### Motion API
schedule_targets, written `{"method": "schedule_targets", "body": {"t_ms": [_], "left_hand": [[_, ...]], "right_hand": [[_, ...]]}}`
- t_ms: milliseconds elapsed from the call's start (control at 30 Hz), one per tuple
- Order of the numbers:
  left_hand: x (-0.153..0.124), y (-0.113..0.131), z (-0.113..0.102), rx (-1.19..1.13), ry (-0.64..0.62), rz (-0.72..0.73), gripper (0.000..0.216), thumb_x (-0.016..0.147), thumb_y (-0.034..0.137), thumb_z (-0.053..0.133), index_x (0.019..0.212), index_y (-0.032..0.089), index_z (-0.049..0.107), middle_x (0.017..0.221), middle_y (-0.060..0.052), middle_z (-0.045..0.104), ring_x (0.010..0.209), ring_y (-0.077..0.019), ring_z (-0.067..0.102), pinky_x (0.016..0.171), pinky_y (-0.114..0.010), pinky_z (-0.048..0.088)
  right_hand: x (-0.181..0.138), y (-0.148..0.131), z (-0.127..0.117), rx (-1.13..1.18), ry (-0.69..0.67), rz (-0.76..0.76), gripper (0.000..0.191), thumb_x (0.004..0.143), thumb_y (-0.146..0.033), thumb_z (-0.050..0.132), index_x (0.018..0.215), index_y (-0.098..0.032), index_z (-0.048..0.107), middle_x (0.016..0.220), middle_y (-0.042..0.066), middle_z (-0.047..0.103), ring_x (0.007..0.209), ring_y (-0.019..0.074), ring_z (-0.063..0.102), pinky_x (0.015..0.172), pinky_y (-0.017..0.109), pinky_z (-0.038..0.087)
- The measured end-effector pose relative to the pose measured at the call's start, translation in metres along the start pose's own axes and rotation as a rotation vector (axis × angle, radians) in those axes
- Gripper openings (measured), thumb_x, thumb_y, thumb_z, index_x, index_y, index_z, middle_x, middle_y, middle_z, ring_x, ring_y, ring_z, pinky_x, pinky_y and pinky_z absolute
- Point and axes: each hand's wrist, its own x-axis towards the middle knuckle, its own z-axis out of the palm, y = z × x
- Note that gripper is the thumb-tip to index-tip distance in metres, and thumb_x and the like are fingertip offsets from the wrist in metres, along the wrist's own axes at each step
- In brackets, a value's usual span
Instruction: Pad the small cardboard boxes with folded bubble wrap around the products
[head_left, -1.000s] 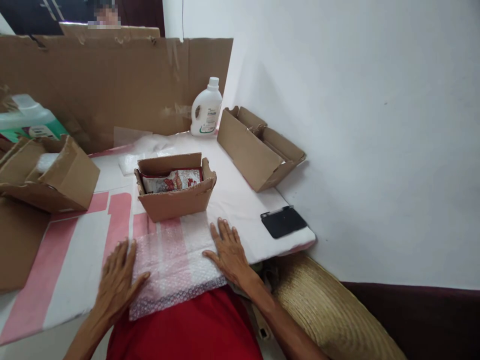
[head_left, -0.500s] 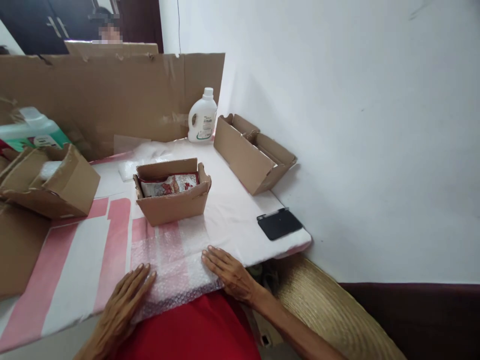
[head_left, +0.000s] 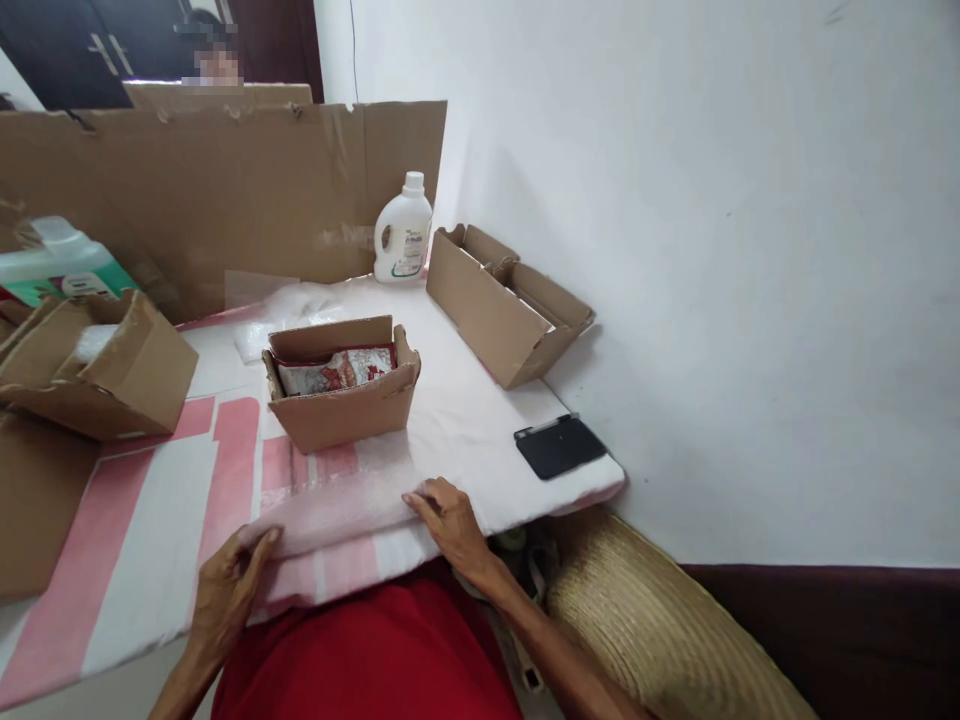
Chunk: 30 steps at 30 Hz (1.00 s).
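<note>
A clear sheet of bubble wrap [head_left: 337, 512] stretches between my two hands near the table's front edge, its near side lifted and bent over. My left hand [head_left: 234, 580] pinches its left end between thumb and fingers. At the other end, my right hand [head_left: 448, 517] grips a corner the same way. Just beyond the sheet stands a small open cardboard box [head_left: 349, 420], holding a red and white printed packet [head_left: 337, 371].
A black flat clipboard-like object [head_left: 561, 447] lies at the right corner. Behind are a longer cardboard box [head_left: 495, 320], a white jug [head_left: 403, 230] and a cardboard partition [head_left: 262, 190]. More boxes [head_left: 142, 370] and a green bottle [head_left: 67, 265] stand left. A person [head_left: 214, 50] is beyond.
Both hands have gone from lying flat on the bubble wrap to pinching its ends. Its near edge has risen off the table and turned away from me.
</note>
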Motion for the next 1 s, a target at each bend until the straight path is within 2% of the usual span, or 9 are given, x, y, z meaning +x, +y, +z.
{"method": "schedule_targets", "body": {"t_ms": [200, 400, 500, 567, 633, 733, 800, 900, 1000], "left_hand": [[0.006, 0.008, 0.019, 0.135, 0.157, 0.087, 0.041, 0.089, 0.058, 0.054, 0.074, 0.022, 0.063, 0.064, 0.003, 0.056, 0.056, -0.0138, 0.052, 0.058, -0.027, 0.045], [0.014, 0.002, 0.029, 0.16, 0.186, 0.07, 0.038, 0.092, 0.055, 0.053, 0.084, 0.021, 0.068, 0.079, -0.001, 0.064, 0.069, -0.0166, 0.06, 0.069, -0.031, 0.048], [0.013, 0.006, 0.027, 0.198, 0.293, 0.052, 0.046, 0.091, 0.056, 0.055, 0.11, 0.015, 0.067, 0.095, -0.008, 0.067, 0.075, -0.0201, 0.062, 0.073, -0.035, 0.051], [0.007, 0.014, 0.027, 0.292, 0.449, 0.101, 0.059, 0.089, 0.053, 0.06, 0.131, 0.011, 0.058, 0.117, -0.017, 0.065, 0.095, -0.0265, 0.064, 0.083, -0.041, 0.052], [-0.003, 0.021, 0.032, 0.419, 0.54, 0.251, 0.061, 0.089, 0.043, 0.064, 0.142, 0.014, 0.051, 0.137, -0.021, 0.057, 0.12, -0.0329, 0.058, 0.099, -0.048, 0.047], [-0.017, 0.025, 0.051, 0.493, 0.308, 0.604, 0.059, 0.095, 0.029, 0.051, 0.153, 0.021, 0.04, 0.146, -0.016, 0.055, 0.137, -0.0299, 0.048, 0.114, -0.047, 0.034], [-0.022, 0.021, 0.067, 0.499, 0.135, 0.776, 0.062, 0.099, 0.031, 0.038, 0.159, 0.017, 0.027, 0.145, -0.015, 0.057, 0.142, -0.0272, 0.045, 0.118, -0.043, 0.03], [-0.024, 0.007, 0.082, 0.576, 0.103, 0.788, 0.07, 0.1, 0.043, 0.032, 0.16, 0.007, 0.019, 0.149, -0.02, 0.053, 0.146, -0.0303, 0.039, 0.121, -0.046, 0.024], [-0.024, -0.004, 0.078, 0.64, 0.07, 0.714, 0.081, 0.096, 0.054, 0.042, 0.159, 0.007, 0.02, 0.154, -0.02, 0.048, 0.146, -0.0333, 0.039, 0.121, -0.047, 0.023]], "right_hand": [[0.008, -0.005, 0.023, -0.172, 0.094, 0.033, 0.038, 0.103, -0.04, 0.05, 0.07, -0.021, 0.055, 0.072, 0.002, 0.061, 0.071, 0.0185, 0.055, 0.067, 0.029, 0.038], [0.01, -0.006, 0.03, -0.315, 0.148, 0.039, 0.038, 0.105, -0.041, 0.046, 0.074, -0.022, 0.056, 0.073, 0.003, 0.061, 0.072, 0.0194, 0.057, 0.067, 0.029, 0.042], [0.012, -0.009, 0.026, -0.299, 0.211, 0.056, 0.036, 0.105, -0.046, 0.043, 0.085, -0.021, 0.06, 0.081, 0.006, 0.064, 0.077, 0.0219, 0.06, 0.069, 0.032, 0.048], [0.009, -0.018, 0.022, -0.305, 0.306, 0.029, 0.034, 0.104, -0.047, 0.045, 0.106, -0.016, 0.061, 0.098, 0.012, 0.066, 0.092, 0.0258, 0.062, 0.079, 0.038, 0.052], [0.003, -0.031, 0.022, -0.315, 0.329, -0.074, 0.042, 0.103, -0.045, 0.048, 0.127, -0.011, 0.055, 0.117, 0.019, 0.064, 0.109, 0.0298, 0.06, 0.092, 0.045, 0.051], [-0.007, -0.055, 0.031, -0.271, 0.064, -0.352, 0.064, 0.101, -0.051, 0.048, 0.146, -0.007, 0.042, 0.141, 0.022, 0.055, 0.134, 0.0328, 0.048, 0.11, 0.05, 0.042], [-0.012, -0.065, 0.042, -0.246, -0.161, -0.467, 0.08, 0.099, -0.061, 0.046, 0.155, -0.006, 0.031, 0.154, 0.02, 0.046, 0.147, 0.0314, 0.035, 0.119, 0.05, 0.033], [-0.014, -0.061, 0.053, -0.288, -0.325, -0.459, 0.09, 0.097, -0.066, 0.045, 0.16, -0.006, 0.019, 0.162, 0.018, 0.034, 0.153, 0.0289, 0.025, 0.124, 0.05, 0.025], [-0.014, -0.04, 0.05, -0.349, -0.347, -0.42, 0.093, 0.096, -0.067, 0.047, 0.161, -0.008, 0.016, 0.165, 0.018, 0.028, 0.155, 0.0295, 0.02, 0.124, 0.053, 0.022]]}}
